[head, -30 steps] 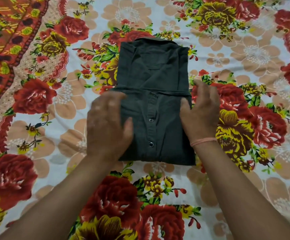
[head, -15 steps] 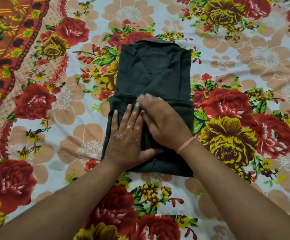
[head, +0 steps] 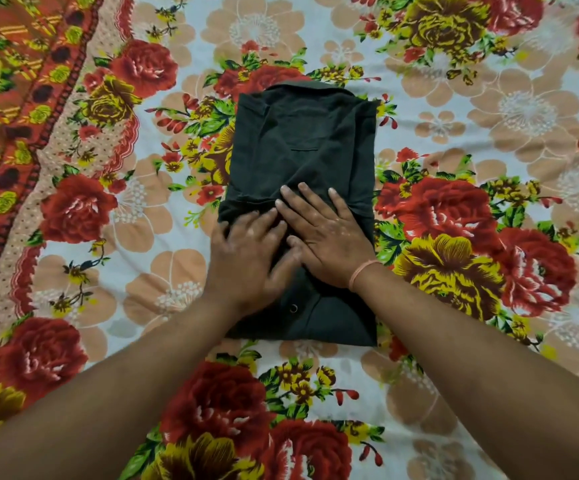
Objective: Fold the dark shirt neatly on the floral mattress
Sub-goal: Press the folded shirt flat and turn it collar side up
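The dark shirt (head: 309, 140) lies folded into a tall rectangle in the middle of the floral mattress (head: 489, 109), collar at the far end, a chest pocket facing up. A snap button shows near its front edge. My left hand (head: 246, 258) lies flat on the shirt's lower left part, fingers spread and slightly blurred. My right hand (head: 322, 233), a pink band at its wrist, presses palm down beside it over the fold line, fingers pointing away and to the left. The two hands touch at the middle of the shirt. Neither hand grips cloth.
The mattress sheet carries large red, yellow and peach flowers on white. An orange patterned border strip (head: 7, 109) runs diagonally along the left side. My forearms reach in from the bottom corners.
My hands moved from the shirt's two side edges inward to its middle. They now rest a little farther up the cloth, with the left hand still sliding.
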